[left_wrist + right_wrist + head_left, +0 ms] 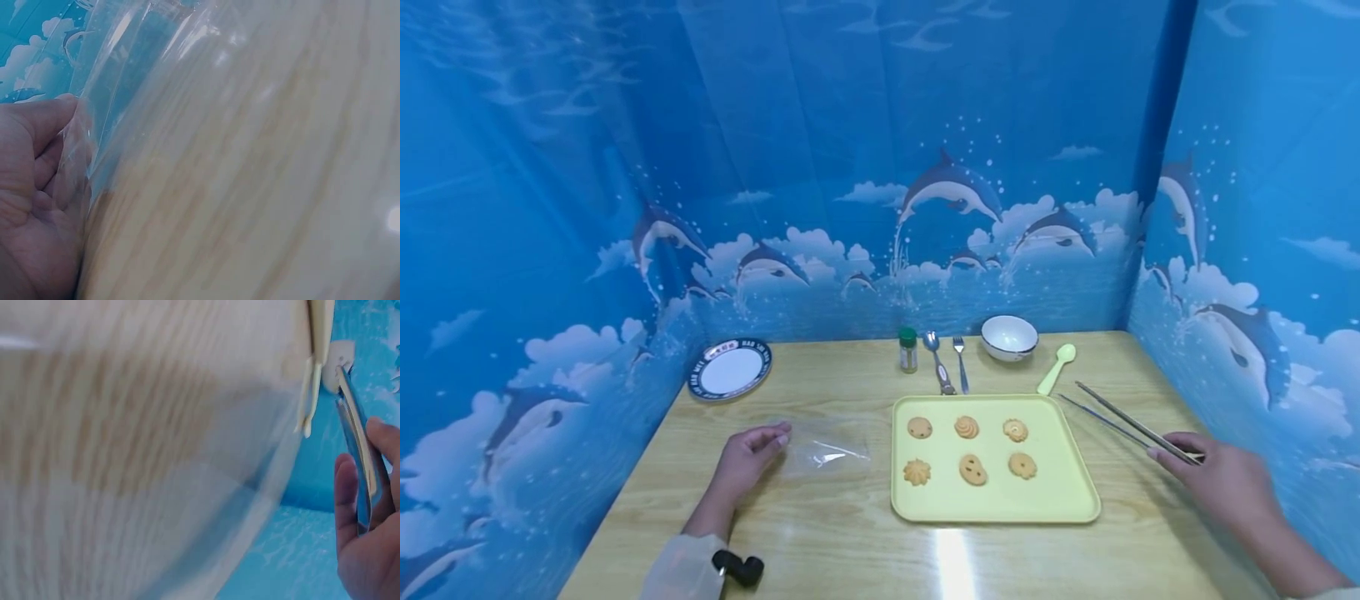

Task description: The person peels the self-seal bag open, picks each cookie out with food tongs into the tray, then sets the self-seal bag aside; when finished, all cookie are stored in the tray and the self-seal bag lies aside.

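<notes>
My left hand (747, 458) pinches the edge of a clear plastic bag (831, 454) between thumb and fingers, low over the left middle of the table. The film also stretches from the fingertips in the left wrist view. At the right, my right hand (1225, 481) grips metal tongs (1131, 418), whose two arms stand apart and point toward the back left. Nothing is between the tongs' tips. Between the hands lies a pale yellow tray (1000, 508) holding two rows of cookies, among them a swirled cookie (967, 427) and a bean-shaped cookie (973, 469).
Behind the tray are a green-capped jar (908, 352), a metal spoon (942, 372), a fork (962, 367), a white bowl (1009, 338) and a light green spoon (1057, 367). A dark-rimmed plate (730, 370) is at the back left. Blue dolphin curtains (850, 125) enclose the wooden table.
</notes>
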{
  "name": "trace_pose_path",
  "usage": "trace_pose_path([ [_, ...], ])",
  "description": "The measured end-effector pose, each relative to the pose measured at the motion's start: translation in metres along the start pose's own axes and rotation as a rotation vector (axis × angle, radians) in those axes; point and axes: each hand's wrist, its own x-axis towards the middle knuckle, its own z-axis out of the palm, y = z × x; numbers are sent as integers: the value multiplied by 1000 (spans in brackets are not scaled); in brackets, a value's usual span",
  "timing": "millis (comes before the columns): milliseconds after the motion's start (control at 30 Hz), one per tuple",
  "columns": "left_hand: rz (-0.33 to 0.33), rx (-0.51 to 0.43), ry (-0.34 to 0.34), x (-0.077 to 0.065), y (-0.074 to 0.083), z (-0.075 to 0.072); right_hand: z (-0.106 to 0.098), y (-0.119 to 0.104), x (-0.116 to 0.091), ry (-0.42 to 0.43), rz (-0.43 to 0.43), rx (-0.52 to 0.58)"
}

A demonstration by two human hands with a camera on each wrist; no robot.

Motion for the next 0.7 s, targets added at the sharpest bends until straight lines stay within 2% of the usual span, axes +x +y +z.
trace_pose_path([
  [133,14,-10,3,0,-1,1,2,14,7,-11,42,-37],
  [267,19,-13,10,-1,0,1,5,19,12,-39,80,-64],
  [600,-25,10,-5,0,0,2,8,11,22,-74,22,-90],
  [700,-9,20,-8,0,-1,3,12,14,24,-97,8,-96],
])
